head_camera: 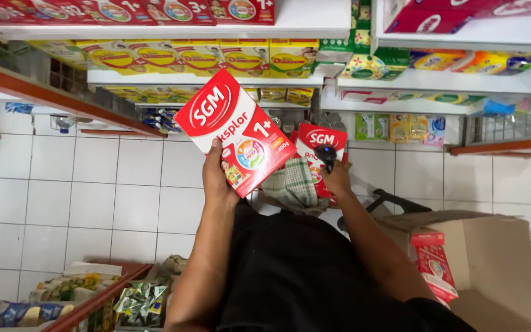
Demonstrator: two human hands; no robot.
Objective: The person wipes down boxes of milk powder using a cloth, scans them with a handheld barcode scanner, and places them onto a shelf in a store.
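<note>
Left hand (216,178) grips a red-and-white cardboard carton (235,132); right hand (334,178) closes its grip around a black handheld scanner (327,155).

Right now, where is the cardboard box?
In the head view the open cardboard box sits on the tiled floor at the lower right, beside the person's right arm, with a red carton standing inside it.

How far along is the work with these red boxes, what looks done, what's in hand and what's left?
Done: the white shelves already carry rows of yellow and red boxes. In hand: the left hand holds up a red and white box, and the right hand holds a small black device in front of a second red box. Left: at least one more red box sits in the open cardboard carton.
</note>
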